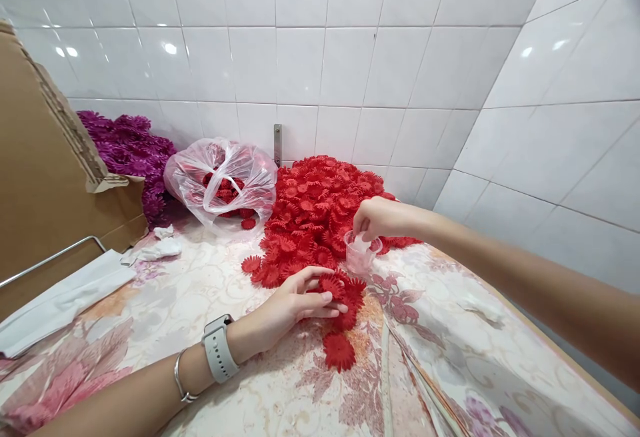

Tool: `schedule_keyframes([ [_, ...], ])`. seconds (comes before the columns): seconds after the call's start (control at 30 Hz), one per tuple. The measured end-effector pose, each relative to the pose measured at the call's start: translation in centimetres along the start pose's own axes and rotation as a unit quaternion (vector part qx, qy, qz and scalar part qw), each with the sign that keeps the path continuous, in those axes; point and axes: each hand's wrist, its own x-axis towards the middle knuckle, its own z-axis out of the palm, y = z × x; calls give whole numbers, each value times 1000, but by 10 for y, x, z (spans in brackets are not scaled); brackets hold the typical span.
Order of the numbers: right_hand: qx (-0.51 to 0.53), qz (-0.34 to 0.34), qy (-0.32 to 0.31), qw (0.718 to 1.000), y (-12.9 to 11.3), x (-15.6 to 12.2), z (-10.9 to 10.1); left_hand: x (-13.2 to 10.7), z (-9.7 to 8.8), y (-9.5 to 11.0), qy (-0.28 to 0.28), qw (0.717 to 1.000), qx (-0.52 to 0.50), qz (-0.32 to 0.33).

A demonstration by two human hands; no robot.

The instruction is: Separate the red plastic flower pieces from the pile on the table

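Observation:
A red artificial flower [332,285] is held between the thumb and fingers of my left hand [303,300], which wears a pale-strapped watch and a silver bangle. More red flowers lie under and just beyond those fingers, and a single flower [339,351] rests nearer to me on the cloth. My right hand [376,218] reaches down into a small clear plastic cup [361,262], its fingers pinched together. Something white and soft-looking shows in the cup at the fingertips; I cannot tell exactly what it is.
Behind the cup rises a large pile of red flowers [320,204] against the tiled wall. Left of it sit a tied plastic bag [220,184] of red flowers, purple flowers [127,150] and a cardboard box [55,177]. Thin strips [420,384] lie on the floral tablecloth [270,384].

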Motion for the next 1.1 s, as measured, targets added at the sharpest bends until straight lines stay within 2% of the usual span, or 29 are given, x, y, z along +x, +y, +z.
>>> schedule_keyframes([
  [0.17, -26, -16, -79, 996, -8, 3, 11, 0, 3, 2, 25, 1000, 3, -11],
  [0.37, -46, -17, -121, 991, -13, 8, 19, 1, 0, 1, 3, 1000, 9, -2],
  [0.5, -46, -11, -112, 993, -13, 11, 22, 0, 0, 1, 4, 1000, 1, 5],
  [0.67, -21, -17, -104, 994, -8, 7, 13, -2, 2, 2, -6, 1000, 1, 4],
  [0.97, -4, 8, 11, 1000, 4, -4, -10, -2, 3, 3, -5, 1000, 6, -5],
  [1.1, 8, -6, 19, 1000, 5, -3, -12, -2, 3, 4, 0, 1000, 6, -11],
])
